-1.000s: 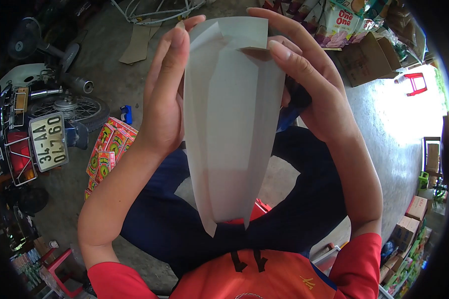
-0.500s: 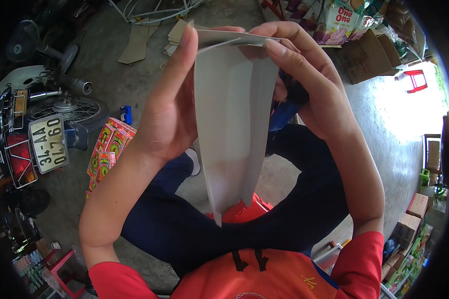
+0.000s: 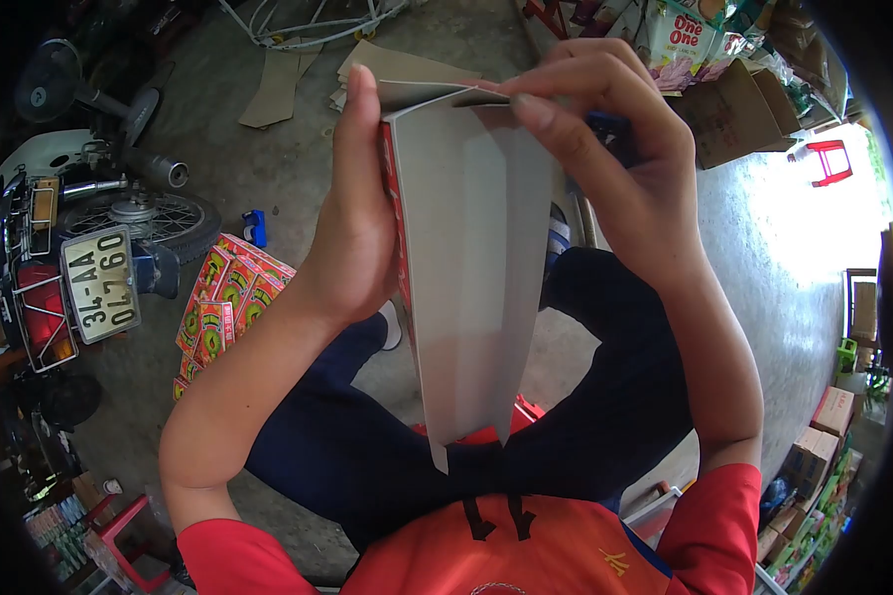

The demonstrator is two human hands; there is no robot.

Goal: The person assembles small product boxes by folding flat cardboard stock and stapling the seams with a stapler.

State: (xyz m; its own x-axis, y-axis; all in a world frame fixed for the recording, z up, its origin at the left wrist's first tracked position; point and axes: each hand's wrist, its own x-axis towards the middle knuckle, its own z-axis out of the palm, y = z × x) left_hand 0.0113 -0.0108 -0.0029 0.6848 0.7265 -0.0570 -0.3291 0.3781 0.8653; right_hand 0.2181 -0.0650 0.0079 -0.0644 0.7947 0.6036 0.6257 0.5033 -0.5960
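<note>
Carton point(image 3: 478, 248), one, gripped at left side and top by two hands point(image 3: 355, 233); one motorbike point(image 3: 99, 283), one fan point(image 3: 45, 91).

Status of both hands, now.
Left hand: holding the partly folded carton along its left side, fingers mostly hidden.
Right hand: pinching the same carton at its far edge.

Single head-worn view, wide-angle, looking forward and steeply down, close above the hands point(image 3: 357, 233)

Room over concrete floor point(image 3: 784, 258), right of right hand point(image 3: 630, 149); cardboard box point(image 3: 729, 119) above. Left blocked: motorcycle point(image 3: 84, 248), printed cardboard point(image 3: 223, 302). Between 2 thighs point(image 3: 327, 407): folded carton point(image 3: 481, 258), perhaps red stool point(image 3: 528, 409) beneath.
</note>
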